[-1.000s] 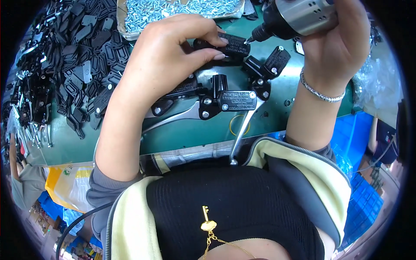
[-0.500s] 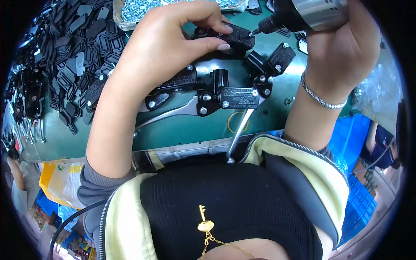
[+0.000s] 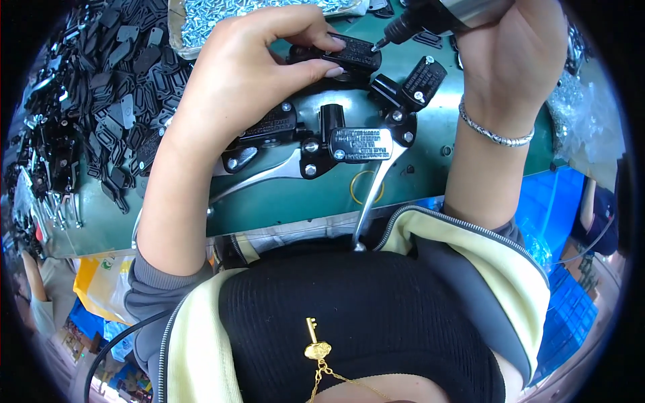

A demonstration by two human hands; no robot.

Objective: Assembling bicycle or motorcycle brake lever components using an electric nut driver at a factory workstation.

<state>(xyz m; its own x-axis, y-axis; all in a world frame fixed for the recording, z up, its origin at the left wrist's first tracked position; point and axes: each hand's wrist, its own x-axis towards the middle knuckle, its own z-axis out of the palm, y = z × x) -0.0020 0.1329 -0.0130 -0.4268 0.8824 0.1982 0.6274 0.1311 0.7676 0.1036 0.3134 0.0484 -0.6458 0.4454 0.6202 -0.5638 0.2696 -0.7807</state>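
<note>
My left hand (image 3: 232, 84) pinches a black brake master cylinder (image 3: 353, 57) by its lidded reservoir, thumb on the near side and fingers on the far side. My right hand (image 3: 514, 67) is wrapped round a power screwdriver (image 3: 403, 28), black at the nose and silver along the body. Its bit meets a screw at the lid's right end. Nearer to me lies a brake lever assembly (image 3: 363, 144) with a silver lever and a screwed lid. Another assembly (image 3: 424, 82) stands to its right, and a third (image 3: 272, 123) is partly covered by my left arm.
A tray (image 3: 176, 28) heaped with small silver screws stands at the back. Black lids and gaskets (image 3: 124, 107) are piled on the left of the green table (image 3: 282, 201). A yellow ring (image 3: 366, 203) lies near the front edge; clear plastic bags (image 3: 581, 111) are at the right.
The whole view has shifted slightly, carrying the hands and parts a little leftward in it. The screwdriver bit is at the lid's right-end screw in both frames, and both grips are unchanged.
</note>
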